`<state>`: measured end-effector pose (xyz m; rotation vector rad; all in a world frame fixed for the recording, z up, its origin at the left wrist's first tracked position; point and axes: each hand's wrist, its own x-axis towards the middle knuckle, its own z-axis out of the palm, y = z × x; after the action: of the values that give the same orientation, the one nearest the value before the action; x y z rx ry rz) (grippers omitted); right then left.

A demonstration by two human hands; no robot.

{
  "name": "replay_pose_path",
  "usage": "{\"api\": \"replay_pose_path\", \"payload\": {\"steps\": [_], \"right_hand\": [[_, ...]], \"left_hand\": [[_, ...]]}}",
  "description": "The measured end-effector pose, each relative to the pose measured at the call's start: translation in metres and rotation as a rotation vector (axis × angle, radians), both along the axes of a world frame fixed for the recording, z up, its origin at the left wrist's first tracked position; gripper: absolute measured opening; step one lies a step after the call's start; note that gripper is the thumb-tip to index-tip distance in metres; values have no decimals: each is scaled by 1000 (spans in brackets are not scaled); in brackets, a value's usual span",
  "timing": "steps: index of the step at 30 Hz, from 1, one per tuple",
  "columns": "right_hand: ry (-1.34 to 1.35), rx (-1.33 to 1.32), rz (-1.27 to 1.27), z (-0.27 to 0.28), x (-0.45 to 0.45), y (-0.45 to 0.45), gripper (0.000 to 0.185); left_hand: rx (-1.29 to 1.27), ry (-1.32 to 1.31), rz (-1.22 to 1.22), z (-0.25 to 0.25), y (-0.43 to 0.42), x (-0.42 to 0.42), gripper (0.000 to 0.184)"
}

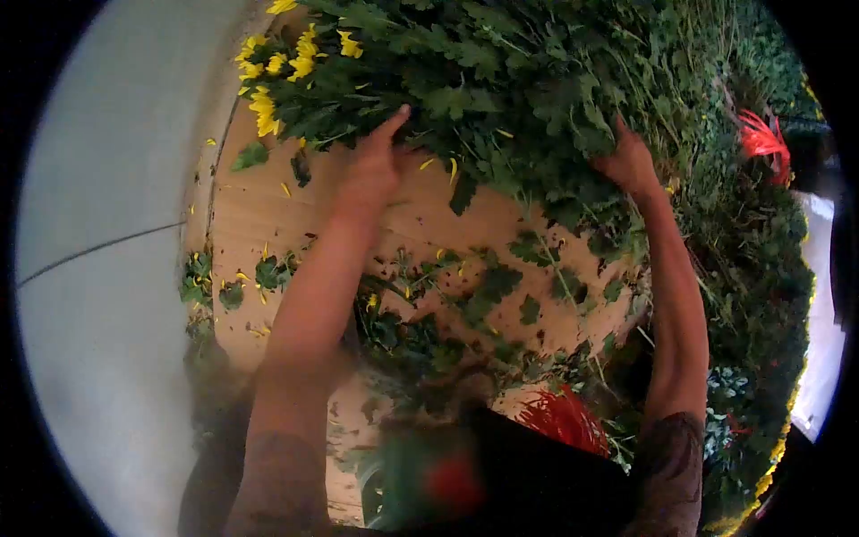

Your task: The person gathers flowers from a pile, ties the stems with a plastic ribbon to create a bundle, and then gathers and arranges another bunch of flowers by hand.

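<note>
Had the left hand [378, 166] at the near edge of the leafy flower bunch [465, 98], partly open, with one digit stretched out against the leaves and the others blurred. Could not tell, because of this blur, about any firm hold on it. Had the right hand [626, 163] at the same near edge, with the fingertips partly hidden among the leaves. Could not tell there either about the closing of the fingers or about a grasped stem. Found the bunch directly ahead of both hands, on the side away from the body, touching both. Judged its long axis as going mostly across, from left to right, with the yellow flower heads [264, 107] at the left end. Counted, therefore, the left hand as the nearer one to the flower heads, and the right hand as the nearer one to the stems. Saw on the near side of the bunch a cardboard sheet [246, 210], with loose leaves [492, 286] scattered on it. Noticed, farther out, red strips [564, 419] close to the body, a red tuft [765, 141] beyond the right hand, and grey floor [107, 161] at the left.
</note>
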<state>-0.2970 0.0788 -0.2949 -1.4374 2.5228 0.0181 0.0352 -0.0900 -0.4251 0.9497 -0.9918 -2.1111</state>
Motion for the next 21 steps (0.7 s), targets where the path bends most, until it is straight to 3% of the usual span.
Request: {"api": "replay_pose_path", "payload": {"steps": [1, 3, 4, 5, 7, 9, 11, 12, 14, 17, 19, 21], "right_hand": [[-68, 14, -9, 11, 9, 2, 97], [-121, 28, -15, 36, 31, 8, 91], [-192, 63, -51, 45, 45, 10, 91], [-267, 91, -88, 53, 56, 9, 92], [-210, 75, -50, 62, 72, 10, 93], [-156, 70, -25, 61, 71, 14, 94], [151, -12, 247, 41, 53, 12, 98], [155, -9, 247, 26, 43, 9, 98], [-377, -246, 206, 0, 20, 5, 100], [-147, -146, 105, -7, 21, 2, 100], [-182, -23, 41, 2, 24, -1, 96], [-160, -174, 242, 10, 30, 1, 87]], "left_hand": [[15, 41, 13, 4, -1, -6, 54], [632, 91, 343, 55, 7, -35, 48], [631, 102, 343, 48, 15, -32, 48], [466, 172, 270, 28, 24, -26, 47], [283, 233, 180, 26, 30, -9, 46], [586, -34, 96, 34, 39, 5, 51], [603, 11, 82, 23, 51, 0, 50], [627, 66, 78, 21, 55, -6, 50], [585, 120, 107, 20, 57, -30, 47], [549, 124, 147, -1, 46, -53, 43], [524, 90, 165, -8, 39, -59, 40], [769, 110, 320, -1, 38, -64, 40]]}}
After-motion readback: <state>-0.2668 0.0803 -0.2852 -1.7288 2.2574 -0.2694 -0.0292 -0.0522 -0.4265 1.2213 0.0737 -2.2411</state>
